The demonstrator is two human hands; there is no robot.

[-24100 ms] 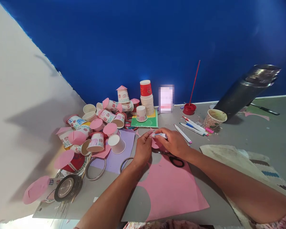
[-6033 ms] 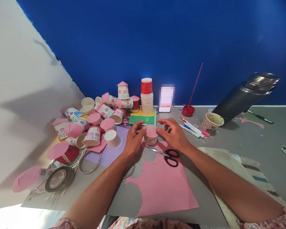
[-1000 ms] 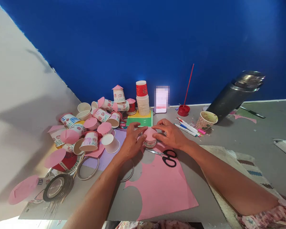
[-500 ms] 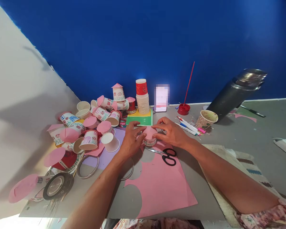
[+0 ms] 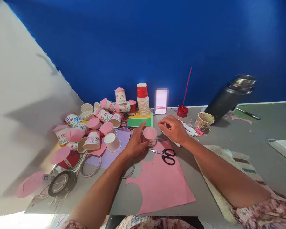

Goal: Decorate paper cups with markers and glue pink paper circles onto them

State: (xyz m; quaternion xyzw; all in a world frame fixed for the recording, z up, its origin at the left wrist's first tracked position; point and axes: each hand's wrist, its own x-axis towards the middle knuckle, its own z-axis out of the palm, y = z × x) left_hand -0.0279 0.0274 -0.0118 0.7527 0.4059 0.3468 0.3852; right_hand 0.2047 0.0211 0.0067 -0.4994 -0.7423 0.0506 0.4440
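A white paper cup (image 5: 149, 142) with a drawn pattern stands upside down mid-table, a pink paper cone roof (image 5: 150, 133) on top. My left hand (image 5: 136, 140) is at the cup's left side, its thumb against the lower front and its fingers stretched behind. To the right of the cup and apart from it, my right hand (image 5: 173, 128) hovers with loosely bent fingers and nothing visible in them. Just in front lie black-handled scissors (image 5: 168, 156), partly on a pink paper sheet (image 5: 165, 184) with round cut-outs.
Decorated cups (image 5: 92, 140) are heaped on the left, near tape rolls (image 5: 62, 183). Behind are a cup stack (image 5: 143, 106) and a phone (image 5: 160, 101). Markers (image 5: 189, 128), a used paper cup (image 5: 204, 122), a dark flask (image 5: 225, 98) and a cloth (image 5: 213, 181) occupy the right.
My right hand has let go of the roof and drawn away to the right. My left hand has shifted from the roof's edge down to the cup's side. The view has tilted slightly.
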